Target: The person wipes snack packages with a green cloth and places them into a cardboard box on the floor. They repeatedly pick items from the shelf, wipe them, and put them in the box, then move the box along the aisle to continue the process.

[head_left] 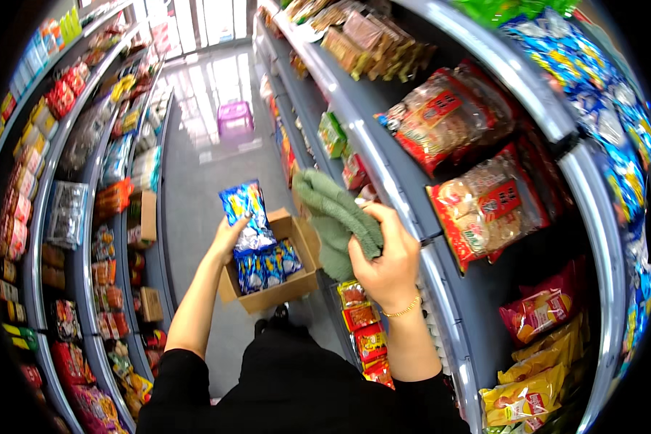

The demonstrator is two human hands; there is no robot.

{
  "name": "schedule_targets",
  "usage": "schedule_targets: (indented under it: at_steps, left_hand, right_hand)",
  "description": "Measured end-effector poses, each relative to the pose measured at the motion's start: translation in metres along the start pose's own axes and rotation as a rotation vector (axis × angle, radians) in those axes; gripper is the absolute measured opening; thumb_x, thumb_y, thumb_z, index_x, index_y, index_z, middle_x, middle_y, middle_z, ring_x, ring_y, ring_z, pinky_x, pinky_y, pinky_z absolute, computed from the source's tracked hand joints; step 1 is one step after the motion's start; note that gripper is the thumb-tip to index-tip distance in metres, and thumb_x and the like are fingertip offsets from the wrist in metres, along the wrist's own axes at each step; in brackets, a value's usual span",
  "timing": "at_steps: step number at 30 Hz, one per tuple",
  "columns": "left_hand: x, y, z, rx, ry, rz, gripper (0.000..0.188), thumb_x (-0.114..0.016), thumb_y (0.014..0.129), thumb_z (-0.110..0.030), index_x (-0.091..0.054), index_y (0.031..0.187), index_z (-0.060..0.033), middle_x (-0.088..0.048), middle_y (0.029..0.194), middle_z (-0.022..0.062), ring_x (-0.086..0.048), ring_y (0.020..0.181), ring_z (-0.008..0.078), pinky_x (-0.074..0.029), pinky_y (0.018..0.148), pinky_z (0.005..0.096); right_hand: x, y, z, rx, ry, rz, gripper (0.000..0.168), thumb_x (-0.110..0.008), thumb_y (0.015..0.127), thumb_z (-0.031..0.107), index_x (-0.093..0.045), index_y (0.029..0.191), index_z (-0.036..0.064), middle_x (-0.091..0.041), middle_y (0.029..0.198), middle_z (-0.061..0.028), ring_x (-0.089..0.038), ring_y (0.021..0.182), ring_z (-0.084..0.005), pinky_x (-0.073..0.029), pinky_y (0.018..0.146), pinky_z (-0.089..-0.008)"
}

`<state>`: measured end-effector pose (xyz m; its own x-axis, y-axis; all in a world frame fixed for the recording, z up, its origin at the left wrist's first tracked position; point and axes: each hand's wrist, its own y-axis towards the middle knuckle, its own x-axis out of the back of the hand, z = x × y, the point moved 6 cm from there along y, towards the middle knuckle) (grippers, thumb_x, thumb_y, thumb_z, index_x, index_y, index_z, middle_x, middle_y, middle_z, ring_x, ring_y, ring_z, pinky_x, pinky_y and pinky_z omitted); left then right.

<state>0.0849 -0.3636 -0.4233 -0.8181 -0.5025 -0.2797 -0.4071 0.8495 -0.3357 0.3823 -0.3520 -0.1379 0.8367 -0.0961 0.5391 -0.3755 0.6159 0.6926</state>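
In my left hand is a shiny blue snack packet with yellow and white print. It is held over an open cardboard box, where several similar blue packets lie. My right hand grips a folded green cloth to the right of the box, close to the edge of the right-hand shelf. A gold-coloured bracelet circles my right wrist.
Shelves of packaged goods line both sides of a narrow aisle. Red-edged clear bags and yellow snack bags sit on the right shelves. A purple plastic basket stands farther along the grey floor. Red packets lie low beside my right forearm.
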Motion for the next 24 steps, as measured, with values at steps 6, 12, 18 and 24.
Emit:
schedule_targets:
  at_steps: [6,12,18,24]
  left_hand:
    - [0.082,0.023,0.203,0.461,0.075,-0.261,0.048,-0.064,0.079,-0.018,-0.048,0.121,0.0004,-0.062,0.104,0.0160,-0.063,0.090,0.0272,-0.052,0.077,0.0395]
    - [0.117,0.028,0.263,0.512,0.528,-0.471,0.054,-0.065,0.077,-0.016,-0.043,0.123,0.0017,-0.059,0.111,0.0217,-0.059,0.104,0.0309,-0.048,0.086,0.0394]
    - [0.133,0.048,0.263,0.534,0.857,-0.381,0.041,-0.053,0.081,-0.017,-0.049,0.119,0.0004,-0.055,0.121,0.0264,-0.054,0.113,0.0401,-0.044,0.094,0.0438]
    - [0.067,0.140,0.140,-0.104,0.526,-0.227,0.044,-0.061,0.079,-0.008,-0.048,0.121,-0.0021,-0.056,0.118,0.0140,-0.058,0.101,0.0255,-0.045,0.090,0.0361]
  right_hand:
    - [-0.080,-0.088,-0.061,-0.397,0.105,0.271,0.034,-0.066,0.072,0.007,-0.056,0.105,0.005,-0.065,0.096,-0.0162,-0.063,0.082,-0.0374,-0.051,0.067,-0.0403]
    - [-0.081,-0.106,-0.074,-0.490,0.086,0.317,0.032,-0.065,0.073,0.006,-0.056,0.103,0.004,-0.065,0.096,-0.0151,-0.064,0.081,-0.0355,-0.051,0.067,-0.0390]
    - [-0.056,-0.092,-0.086,-0.473,0.050,0.190,0.033,-0.065,0.072,0.005,-0.057,0.104,0.004,-0.065,0.096,-0.0142,-0.065,0.082,-0.0328,-0.051,0.070,-0.0364]
    - [0.004,-0.012,-0.023,-0.137,-0.045,-0.017,0.033,-0.067,0.067,0.007,-0.059,0.098,0.003,-0.065,0.097,-0.0129,-0.065,0.086,-0.0305,-0.052,0.073,-0.0354]
